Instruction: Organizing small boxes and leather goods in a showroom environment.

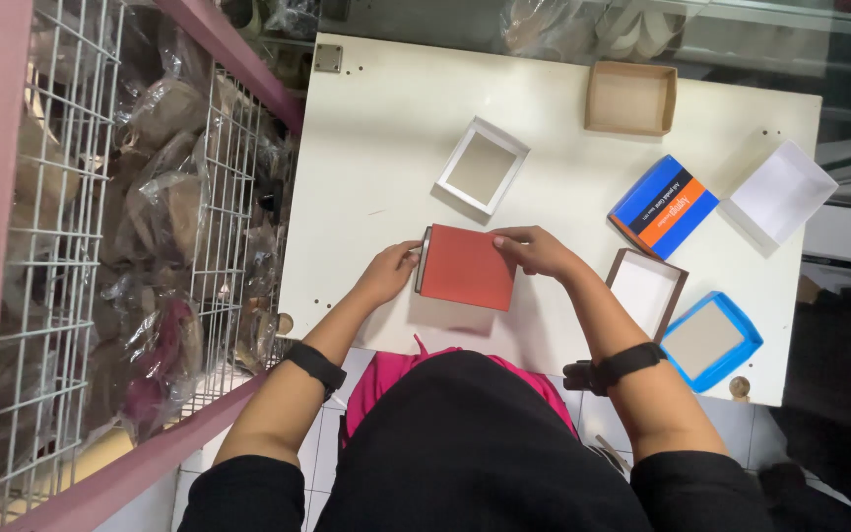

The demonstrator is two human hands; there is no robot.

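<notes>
Head view, looking straight down on a white surface (386, 128). Both hands are on a flat red box (467, 267) lying near the front edge of the surface, just ahead of the person's body. Left hand (389, 273) grips the box's left edge, fingers curled over a grey-white rim that shows there; right hand (534, 250) pinches the upper right corner. So both hands are clamped on the same box, one at each side, set apart by its width. The red part looks like a lid seated on, or nearly on, a paler base; whether it is pressed fully home I cannot tell. Judging by the layout, this box is about closed, while others are open or unpaired: a white-rimmed shallow tray (483, 166) further back, a plain brown tray (630, 98) at the far edge, a white tray (778, 195) at the right edge, a brown-rimmed tray (648, 291) just beside the right forearm, and a blue-rimmed tray (711, 339) at the near right corner. A closed blue and orange box (663, 205) sits between them. Wire rack (100, 246) with bagged goods stands to the left.
</notes>
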